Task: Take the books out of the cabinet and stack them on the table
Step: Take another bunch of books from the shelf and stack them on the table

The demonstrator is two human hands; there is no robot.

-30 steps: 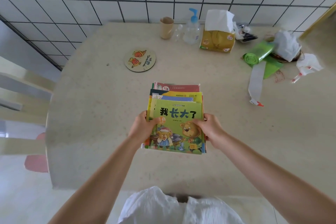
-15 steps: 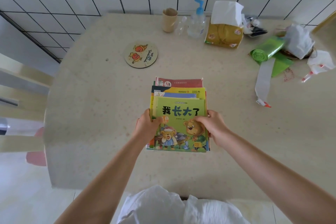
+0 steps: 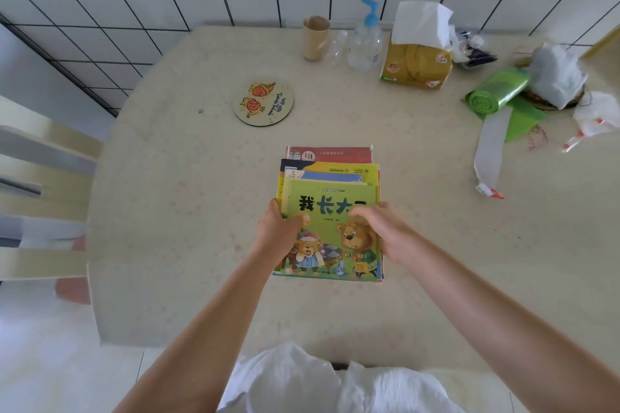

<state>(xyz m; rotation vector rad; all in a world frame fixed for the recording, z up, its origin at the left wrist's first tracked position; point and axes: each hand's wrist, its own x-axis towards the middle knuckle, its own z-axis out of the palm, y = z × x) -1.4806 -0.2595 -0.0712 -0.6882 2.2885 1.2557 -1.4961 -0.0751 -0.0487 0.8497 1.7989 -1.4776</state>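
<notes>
Picture books [image 3: 330, 211] lay stacked on the table [image 3: 201, 211]; left hand [image 3: 280, 233] gripped them while the right hand [image 3: 385, 231] had slid its fingers onto the cover.

Soft even daylight (edges fisheye-bent)

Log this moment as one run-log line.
stage: stacking | books: fanned pile on table | left hand: gripping left edge | right hand: on top cover, right side
</notes>
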